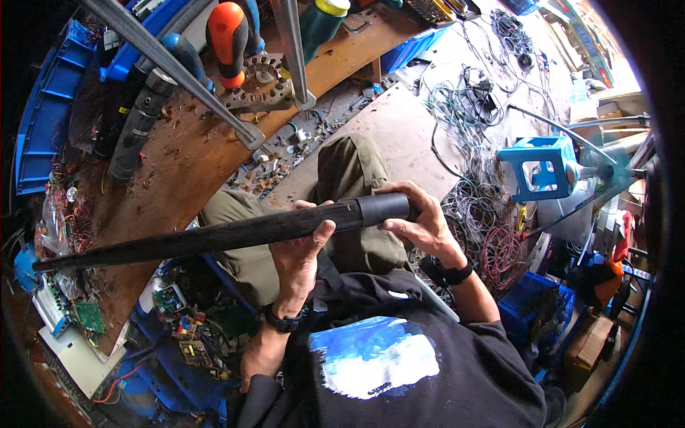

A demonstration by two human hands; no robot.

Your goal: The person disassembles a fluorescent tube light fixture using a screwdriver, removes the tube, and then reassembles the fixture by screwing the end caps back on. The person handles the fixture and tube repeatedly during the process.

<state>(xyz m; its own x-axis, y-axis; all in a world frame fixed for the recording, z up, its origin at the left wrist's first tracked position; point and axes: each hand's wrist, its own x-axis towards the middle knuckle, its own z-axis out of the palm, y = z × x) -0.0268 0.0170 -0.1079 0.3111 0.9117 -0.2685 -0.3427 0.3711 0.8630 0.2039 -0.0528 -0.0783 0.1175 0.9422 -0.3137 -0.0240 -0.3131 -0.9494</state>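
A long dark tapered rod (214, 237) lies across my lap, its thin end reaching far to the left over the wooden bench. At its thick right end is a smooth black collar (379, 210). My left hand (301, 253) holds the rod from beneath, just left of the collar, thumb along the near side and fingertips showing on the far side. With fingers and thumb closed around the collar's outer end, my right hand (417, 217) grips it. What the rod is made of I cannot tell.
An orange-and-black handled screwdriver (227, 43) stands in a round holder (271, 82) on the wooden bench (178, 153). Metal legs slant down over it. Tangled cables (485, 114) cover the floor ahead. A blue stool (539, 170) lies right; circuit boards (193, 321) pile left.
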